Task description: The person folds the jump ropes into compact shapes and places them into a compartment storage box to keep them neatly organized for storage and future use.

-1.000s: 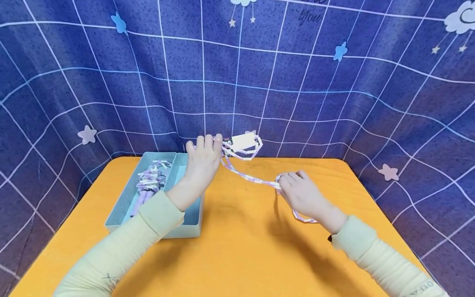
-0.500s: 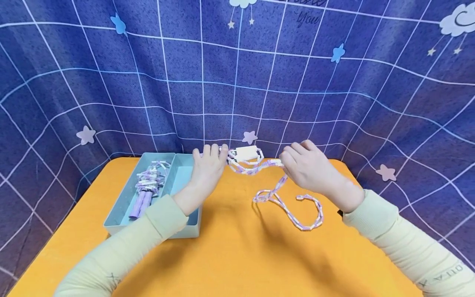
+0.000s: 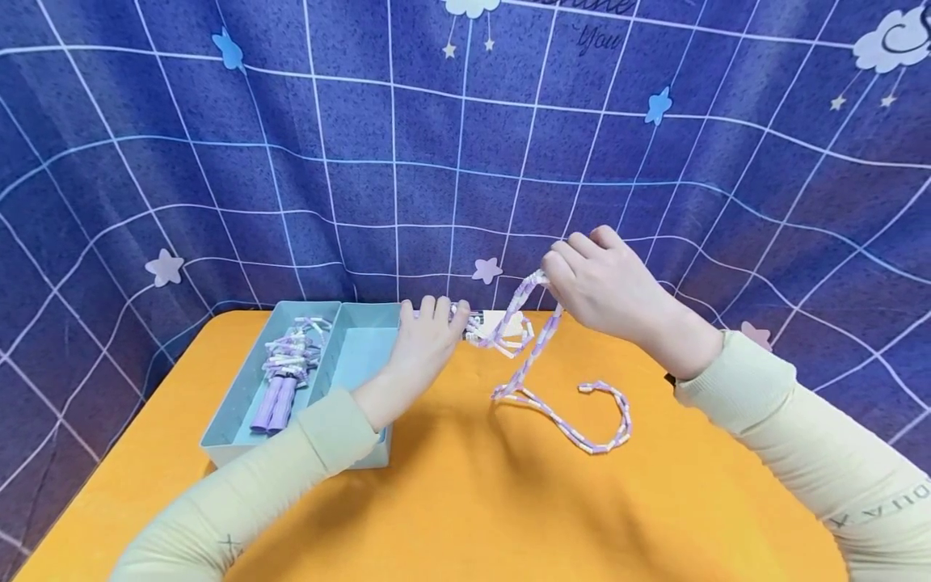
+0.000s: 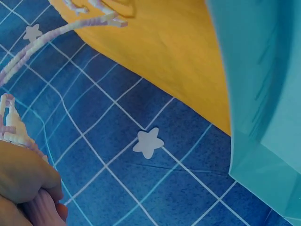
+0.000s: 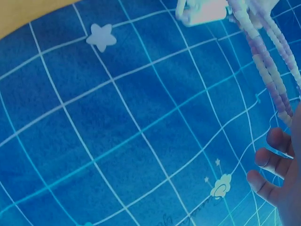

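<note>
Beaded rope stretched between two gripping hands, blue box off to the left!

From the left: here's the blue box (image 3: pixel 356 352) on the orange bench (image 3: pixel 436 517), two compartments, and in the left one lies a bundled rope (image 3: pixel 292 360), its pair of lilac handles (image 3: pixel 273 404) pointing toward us. Just right of the box, the left hand (image 3: pixel 431 343), fingers curled firmly round a lilac handle (image 4: pixel 44 209). Beside it, a white tag (image 5: pixel 207 13) among loose loops of the beaded rope (image 3: pixel 541 343). Strands climb to the right hand (image 3: pixel 607 283), higher up, fingers bent, gripping the rope against the dark blue curtain (image 3: pixel 364 162). Another length drops below that hand, and the tail curls into a hook on the bench, right of centre!
</note>
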Demonstrator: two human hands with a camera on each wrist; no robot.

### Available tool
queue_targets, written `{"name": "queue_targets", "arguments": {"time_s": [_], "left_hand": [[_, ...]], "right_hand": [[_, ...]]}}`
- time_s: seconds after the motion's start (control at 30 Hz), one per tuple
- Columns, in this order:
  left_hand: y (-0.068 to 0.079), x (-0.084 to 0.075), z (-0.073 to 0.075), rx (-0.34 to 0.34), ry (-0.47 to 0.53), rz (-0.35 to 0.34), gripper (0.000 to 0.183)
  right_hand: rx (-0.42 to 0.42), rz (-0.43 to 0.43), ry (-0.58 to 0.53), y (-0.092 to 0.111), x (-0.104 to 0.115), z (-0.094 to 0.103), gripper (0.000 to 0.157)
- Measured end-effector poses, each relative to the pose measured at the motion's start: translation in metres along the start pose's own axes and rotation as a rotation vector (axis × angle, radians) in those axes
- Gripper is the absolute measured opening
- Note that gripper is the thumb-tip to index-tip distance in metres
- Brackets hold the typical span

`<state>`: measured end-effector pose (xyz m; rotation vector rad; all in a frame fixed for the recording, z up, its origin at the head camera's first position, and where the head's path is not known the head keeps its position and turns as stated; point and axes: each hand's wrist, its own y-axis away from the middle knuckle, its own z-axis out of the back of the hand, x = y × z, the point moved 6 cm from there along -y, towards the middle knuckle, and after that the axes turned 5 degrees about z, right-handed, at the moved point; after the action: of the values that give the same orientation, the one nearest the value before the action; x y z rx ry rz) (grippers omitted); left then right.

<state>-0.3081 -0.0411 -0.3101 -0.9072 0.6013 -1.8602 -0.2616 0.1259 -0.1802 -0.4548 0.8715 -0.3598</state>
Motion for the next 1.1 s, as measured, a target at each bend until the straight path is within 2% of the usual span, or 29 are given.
{"name": "queue_targets", "arguments": {"time_s": [0.17,0.3,0.57,0.8,1.1], "left_hand": [[0.0,-0.009,0.004,0.037,0.007,-0.067,0.027],[0.001,-0.016,0.006,0.048,0.033,-0.122,0.025],[0.006,-0.026,0.015,-0.024,0.07,-0.215,0.029],[0.006,-0.034,0.022,-0.092,0.074,-0.275,0.023],[0.004,-0.048,0.034,-0.186,0.098,-0.346,0.02]], "right_hand": [[0.003,-0.013,0.025,0.0,-0.013,-0.001,0.016],[-0.004,-0.017,0.053,0.0,-0.022,-0.005,0.019],[0.007,0.014,0.111,-0.003,-0.033,-0.007,0.024],[0.044,0.038,0.139,-0.003,-0.042,-0.01,0.024],[0.085,0.025,0.134,-0.003,-0.046,-0.02,0.022]]}}
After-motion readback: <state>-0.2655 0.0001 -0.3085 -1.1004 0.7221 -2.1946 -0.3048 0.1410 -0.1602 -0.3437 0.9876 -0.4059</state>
